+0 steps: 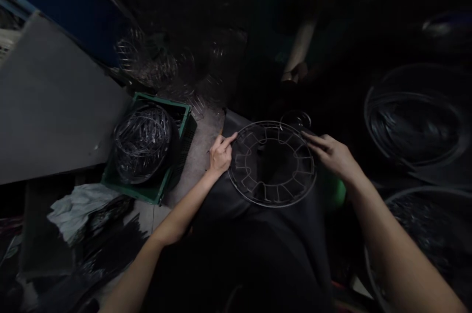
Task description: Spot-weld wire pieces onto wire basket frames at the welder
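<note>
A round wire frame [272,206] lies level above my lap, made of an outer ring and a looped inner ring joined by short wires. My left hand [221,154] grips its left rim, with the index finger stretched along the wire and the other fingers curled. At the upper right of the rim, my right hand [332,155] holds the edge between thumb and fingers; part of that grip is in shadow. Just beyond the frame's far edge shows a small wire ring [305,117], partly hidden in the dark.
On the left, a green crate [160,190] carries a round container of wire pieces [143,140]. A pale cloth [79,207] lies below it, beside a grey panel [55,101]. To the right stand two round tubs [368,106]. Wire racks [158,67] pile up at the back.
</note>
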A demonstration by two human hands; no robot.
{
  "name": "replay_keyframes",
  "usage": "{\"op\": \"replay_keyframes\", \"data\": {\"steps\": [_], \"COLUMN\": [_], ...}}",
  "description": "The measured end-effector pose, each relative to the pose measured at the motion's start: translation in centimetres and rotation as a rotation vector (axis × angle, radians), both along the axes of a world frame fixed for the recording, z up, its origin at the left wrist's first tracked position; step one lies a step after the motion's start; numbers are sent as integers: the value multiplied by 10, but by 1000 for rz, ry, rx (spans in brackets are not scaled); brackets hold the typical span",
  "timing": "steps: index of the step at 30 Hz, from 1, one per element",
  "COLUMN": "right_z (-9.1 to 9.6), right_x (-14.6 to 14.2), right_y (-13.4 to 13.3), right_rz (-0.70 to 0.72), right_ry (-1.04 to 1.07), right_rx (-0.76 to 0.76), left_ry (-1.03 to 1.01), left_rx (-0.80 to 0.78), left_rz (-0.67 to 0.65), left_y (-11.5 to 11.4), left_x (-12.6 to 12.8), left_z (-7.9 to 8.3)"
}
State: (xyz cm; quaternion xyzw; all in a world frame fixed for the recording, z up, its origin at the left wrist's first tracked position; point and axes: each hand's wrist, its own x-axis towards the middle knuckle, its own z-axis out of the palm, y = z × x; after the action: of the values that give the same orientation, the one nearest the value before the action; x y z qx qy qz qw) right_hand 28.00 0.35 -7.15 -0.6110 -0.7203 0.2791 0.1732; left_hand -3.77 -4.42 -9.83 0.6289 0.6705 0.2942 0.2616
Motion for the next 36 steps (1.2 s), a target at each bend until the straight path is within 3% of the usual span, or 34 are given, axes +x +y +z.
{"op": "replay_keyframes", "data": {"steps": [5, 11, 17, 25, 31, 36], "right_z": [2, 13, 4, -6, -13, 0], "right_x": [-1, 12, 8, -23, -26, -31], "right_y": [-30, -88, -129, -145, -145, -146], "right_rz": [-175, -31, 89, -39, -98, -65], "right_ry": [104, -26, -125, -235, -319, -258], "right_rx": [136, 78, -77, -55, -110, -95], "left_ry": [34, 73, 82, 120, 86, 116], "left_rx": [33, 105, 138, 120, 135, 98], "left_rz": [2, 2, -24, -107, -172, -99], "left_y": [2, 1, 2, 0, 8, 1], "left_x": [0, 0, 1, 2, 6, 9], "left_z": [-3, -7, -14, -16, -18, -15]}}
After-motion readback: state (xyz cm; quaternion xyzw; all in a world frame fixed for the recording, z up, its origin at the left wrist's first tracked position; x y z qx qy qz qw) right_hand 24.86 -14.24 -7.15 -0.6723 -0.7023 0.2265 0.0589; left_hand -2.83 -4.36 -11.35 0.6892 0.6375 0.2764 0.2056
